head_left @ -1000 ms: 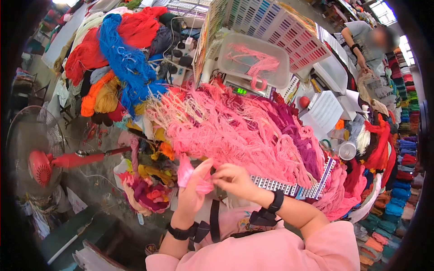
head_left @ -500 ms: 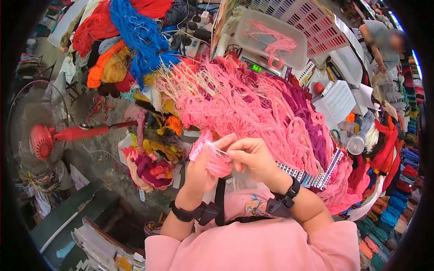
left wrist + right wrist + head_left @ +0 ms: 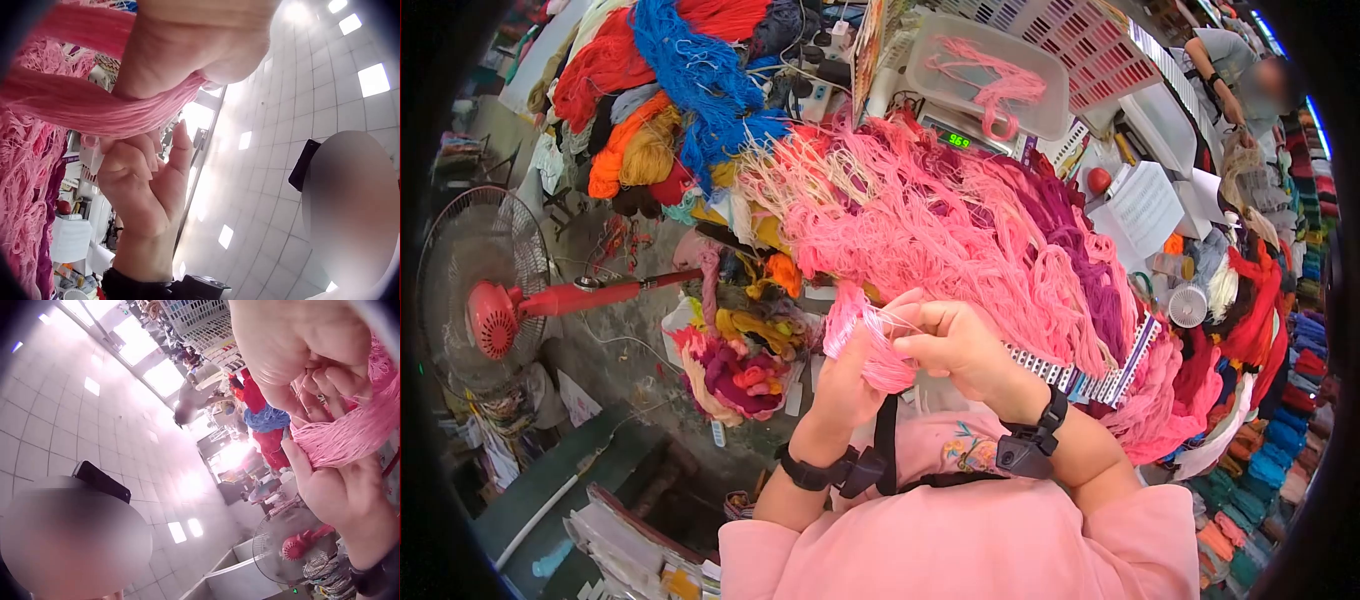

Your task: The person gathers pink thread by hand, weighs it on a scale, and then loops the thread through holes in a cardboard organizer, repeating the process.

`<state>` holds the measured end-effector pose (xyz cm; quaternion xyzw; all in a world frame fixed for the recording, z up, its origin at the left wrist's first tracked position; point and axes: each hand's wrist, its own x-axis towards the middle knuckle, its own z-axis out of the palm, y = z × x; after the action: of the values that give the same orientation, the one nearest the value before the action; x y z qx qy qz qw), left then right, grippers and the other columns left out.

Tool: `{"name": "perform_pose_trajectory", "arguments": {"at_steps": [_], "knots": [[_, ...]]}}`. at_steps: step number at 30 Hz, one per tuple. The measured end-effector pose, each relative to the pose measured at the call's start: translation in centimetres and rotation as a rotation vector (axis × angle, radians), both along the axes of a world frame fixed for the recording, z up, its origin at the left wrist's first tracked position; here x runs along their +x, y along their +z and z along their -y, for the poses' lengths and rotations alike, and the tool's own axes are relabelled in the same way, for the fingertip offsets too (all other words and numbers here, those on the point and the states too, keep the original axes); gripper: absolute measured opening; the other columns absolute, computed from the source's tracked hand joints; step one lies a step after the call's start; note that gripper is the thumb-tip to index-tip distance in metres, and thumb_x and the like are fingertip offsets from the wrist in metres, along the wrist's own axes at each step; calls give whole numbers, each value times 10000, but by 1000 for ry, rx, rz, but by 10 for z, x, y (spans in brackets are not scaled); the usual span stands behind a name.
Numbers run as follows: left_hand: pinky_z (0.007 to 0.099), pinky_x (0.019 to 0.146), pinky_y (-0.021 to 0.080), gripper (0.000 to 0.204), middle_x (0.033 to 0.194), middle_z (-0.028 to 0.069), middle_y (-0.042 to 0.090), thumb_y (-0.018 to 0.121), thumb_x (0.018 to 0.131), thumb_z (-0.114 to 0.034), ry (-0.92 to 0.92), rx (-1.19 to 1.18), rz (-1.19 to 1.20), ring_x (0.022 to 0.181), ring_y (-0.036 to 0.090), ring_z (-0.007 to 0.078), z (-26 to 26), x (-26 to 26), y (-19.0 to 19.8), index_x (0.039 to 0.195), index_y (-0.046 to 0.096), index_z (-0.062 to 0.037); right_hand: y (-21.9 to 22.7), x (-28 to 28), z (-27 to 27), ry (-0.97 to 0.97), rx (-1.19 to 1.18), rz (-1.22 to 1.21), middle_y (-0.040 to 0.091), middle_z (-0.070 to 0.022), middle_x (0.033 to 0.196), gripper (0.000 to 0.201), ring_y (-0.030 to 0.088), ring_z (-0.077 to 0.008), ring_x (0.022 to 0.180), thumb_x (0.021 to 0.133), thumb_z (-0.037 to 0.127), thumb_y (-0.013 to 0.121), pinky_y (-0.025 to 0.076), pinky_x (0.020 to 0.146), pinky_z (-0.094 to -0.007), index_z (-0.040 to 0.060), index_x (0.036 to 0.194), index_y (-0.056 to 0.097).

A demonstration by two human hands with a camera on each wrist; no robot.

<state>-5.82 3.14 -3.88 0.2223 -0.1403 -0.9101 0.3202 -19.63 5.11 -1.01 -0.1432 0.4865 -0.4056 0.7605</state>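
Observation:
The left hand (image 3: 850, 375) grips a small pink skein (image 3: 886, 362), which passes between thumb and fingers; in the right wrist view the skein (image 3: 344, 440) lies across the left palm. Beside it, the right hand (image 3: 965, 350) has curled fingers and pinches thin pale strands drawn from the bundle; the strands show at its fingertips in the right wrist view. Just beyond both hands spreads a large heap of pink yarn (image 3: 920, 230), with purple yarn (image 3: 1075, 240) at its right. In the left wrist view the skein (image 3: 100, 109) stretches leftward from the left hand (image 3: 187, 47).
Behind the heap are a scale display (image 3: 959, 140) and a clear plastic tub (image 3: 1040, 105) holding pink yarn. Blue yarn (image 3: 700, 70) lies at back left. A red fan (image 3: 492, 320) stands left. Another person (image 3: 1225, 75) is at the far right. Paper sheets (image 3: 1145, 215) lie right.
Since one second ago the right hand has come against the skein and pinches strands from it, and the bundle sits fuller in the left hand. Over the last half second the hands have barely moved.

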Motion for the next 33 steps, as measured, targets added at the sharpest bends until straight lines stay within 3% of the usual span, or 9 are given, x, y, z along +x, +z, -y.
{"name": "perform_pose_trajectory", "arguments": {"at_steps": [9,18,20,22,25,26,29,31,33], "knots": [[324,922,282,524,1236,164,313,250,867,-334,-34,-14,27,1129,339,224,-1,-1,0,1195,262,75,0,1,-2,2,-16,-58,498,37,568,79,364,-2,443,720,93,564,234,373,-162,25,739,598],[330,812,390,457,1182,165,373,327,862,-278,45,187,-59,1033,432,209,2,-5,-1,1157,322,72,-7,-8,-5,-115,-84,-56,539,0,636,64,438,-31,520,723,53,546,322,448,-161,18,742,596],[321,802,393,421,1080,149,463,399,838,-248,105,-178,293,956,484,208,-4,-9,-6,1117,375,66,-12,-2,-6,-187,-198,-65,544,-14,668,62,450,-44,535,731,52,539,335,466,-166,21,754,588],[305,749,414,283,1015,130,500,429,828,-163,110,-95,307,898,506,188,4,-16,1,1018,445,46,-15,-6,-7,-258,-325,-88,548,-27,701,60,462,-56,550,739,50,532,347,484,-171,25,765,580],[237,599,423,182,859,132,546,425,834,-159,176,-60,217,700,520,135,8,-10,-15,825,497,8,-20,-35,-2,-134,-17,638,497,-34,644,65,443,-91,530,768,45,486,355,496,-212,39,827,513],[221,551,413,203,824,127,548,422,839,-199,219,-9,244,657,509,121,9,-6,-18,794,483,-11,-26,-46,1,-134,-27,624,497,-34,644,65,443,-91,530,768,45,486,355,496,-212,39,827,513],[181,354,273,251,610,64,501,384,852,-280,101,72,112,370,359,57,17,32,-37,708,422,-79,-44,-82,20,-200,-49,196,472,27,559,50,414,-69,487,755,76,537,335,449,-203,37,769,567],[191,325,215,263,436,-18,366,315,873,-279,106,155,14,302,276,50,18,50,-42,755,451,-88,-72,-113,42,-160,-203,-612,500,33,586,90,438,-71,509,761,84,534,358,459,-219,10,737,581],[196,324,210,274,399,-39,323,292,880,-274,115,205,-18,298,266,51,14,65,-48,780,466,-86,-114,-149,57,-84,-540,-1362,573,-84,705,76,547,-222,614,701,74,554,429,563,-280,7,729,577]]}}
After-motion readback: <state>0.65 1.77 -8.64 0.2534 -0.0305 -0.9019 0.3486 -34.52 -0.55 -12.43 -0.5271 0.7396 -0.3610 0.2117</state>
